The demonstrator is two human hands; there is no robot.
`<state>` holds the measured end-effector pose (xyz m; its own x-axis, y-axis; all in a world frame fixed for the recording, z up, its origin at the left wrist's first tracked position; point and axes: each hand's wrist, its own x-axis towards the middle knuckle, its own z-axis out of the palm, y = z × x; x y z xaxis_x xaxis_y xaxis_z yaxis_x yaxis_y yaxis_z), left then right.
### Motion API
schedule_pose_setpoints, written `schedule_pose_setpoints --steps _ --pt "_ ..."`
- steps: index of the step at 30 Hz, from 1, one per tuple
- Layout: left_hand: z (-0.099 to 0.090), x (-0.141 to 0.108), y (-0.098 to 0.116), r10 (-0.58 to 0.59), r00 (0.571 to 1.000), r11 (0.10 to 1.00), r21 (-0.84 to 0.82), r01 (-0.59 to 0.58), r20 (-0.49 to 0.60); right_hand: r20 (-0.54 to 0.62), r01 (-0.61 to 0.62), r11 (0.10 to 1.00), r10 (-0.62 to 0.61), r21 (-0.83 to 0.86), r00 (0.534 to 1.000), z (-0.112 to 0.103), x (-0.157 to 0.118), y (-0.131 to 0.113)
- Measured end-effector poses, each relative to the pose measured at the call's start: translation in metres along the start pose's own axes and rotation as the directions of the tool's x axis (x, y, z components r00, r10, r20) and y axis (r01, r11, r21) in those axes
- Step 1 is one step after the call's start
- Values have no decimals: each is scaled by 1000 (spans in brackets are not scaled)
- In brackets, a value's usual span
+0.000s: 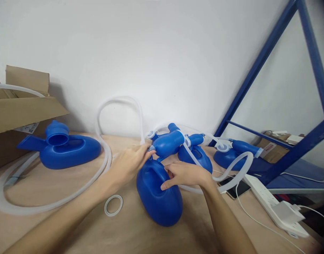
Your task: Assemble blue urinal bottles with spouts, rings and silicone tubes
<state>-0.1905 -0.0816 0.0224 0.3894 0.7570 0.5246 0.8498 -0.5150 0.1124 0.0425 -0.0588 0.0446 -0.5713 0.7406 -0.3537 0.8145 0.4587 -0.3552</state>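
Note:
A blue plastic urinal bottle point(162, 208) stands in front of me on the table, its neck pointing away. My right hand point(187, 173) grips its handle, thumb lying in the recess and fingers curled at the handle opening. At the neck, my left hand point(134, 157) is closed in a pinch on a small hose connector point(151, 149); its fingertips are partly hidden. A blue funnel-shaped piece point(168, 143) lies just beyond the neck. A clear hose point(119, 98) loops up behind my left hand. Near my left forearm lies a white ring point(113, 205).
Another blue bottle point(69, 153) stands at left beside an open cardboard box point(26, 113). More blue bottles point(199, 158) with hoses sit behind right. A phone point(234, 187), power strip point(273, 204) and cables lie at right, near a blue metal frame point(251, 77).

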Motion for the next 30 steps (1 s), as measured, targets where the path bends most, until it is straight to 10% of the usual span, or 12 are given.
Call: schedule_pose_setpoints --steps 6,12,19,23,27,30 --pt "26 3 18 3 962 977 205 -61 273 -11 -5 1000 5 -6 1000 1 -2 -1" --pt "-18 3 -1 102 929 988 77 -138 355 -32 -144 989 146 34 989 4 -1 -8" --pt "-33 -3 -25 118 935 992 -8 -122 335 -230 -5 989 -29 -149 973 1 4 3" --pt "-46 -6 -35 -17 961 994 106 -13 278 -519 134 991 -105 19 848 -8 3 18" --pt "-70 -10 -49 -193 967 961 232 153 164 -801 162 974 30 158 598 -18 0 36" --pt "-82 -12 -59 -293 946 919 314 239 139 -830 99 979 93 176 551 -25 -4 53"
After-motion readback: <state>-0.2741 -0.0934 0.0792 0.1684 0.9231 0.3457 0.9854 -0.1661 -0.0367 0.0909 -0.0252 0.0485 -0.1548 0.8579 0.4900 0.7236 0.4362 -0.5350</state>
